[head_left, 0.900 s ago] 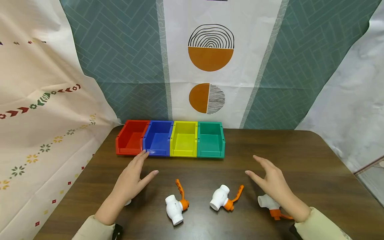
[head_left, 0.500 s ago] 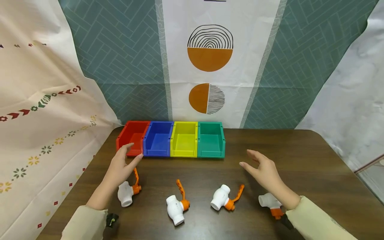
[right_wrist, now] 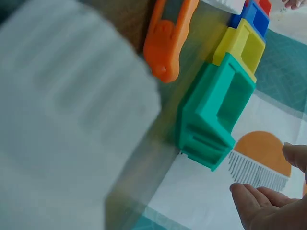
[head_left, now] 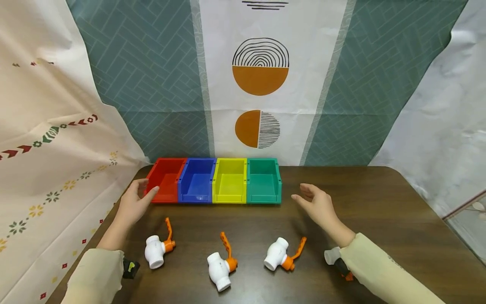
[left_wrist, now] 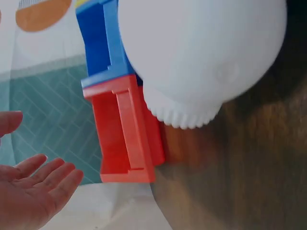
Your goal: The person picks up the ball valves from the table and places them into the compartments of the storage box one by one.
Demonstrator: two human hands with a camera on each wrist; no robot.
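My left hand [head_left: 130, 204] hovers by the front left corner of the red bin [head_left: 165, 198], fingers loosely bent, holding nothing. Below it on the table lies a white ball valve [head_left: 155, 252] with an orange lever. My right hand [head_left: 319, 207], also holding nothing, is in the air right of the green bin [head_left: 264, 198]. Two more ball valves lie in the middle, one left [head_left: 219, 271] and one right [head_left: 276, 254]. A further valve [head_left: 332, 255] is partly hidden under my right sleeve. White valve bodies loom large in the left wrist view [left_wrist: 201, 52] and right wrist view [right_wrist: 72, 120].
Between the red and green bins stand a blue bin [head_left: 195, 198] and a yellow bin [head_left: 229, 198], all in one row at the table's back. A patterned cloth [head_left: 159, 84] hangs behind them. Another cloth [head_left: 49, 169] borders the left side of the brown table [head_left: 372, 198].
My left hand has moved left, away from the blue bin's front, uncovering the leftmost valve. My right hand has shifted left, and its sleeve covers more of the rightmost valve. The valves stay put.
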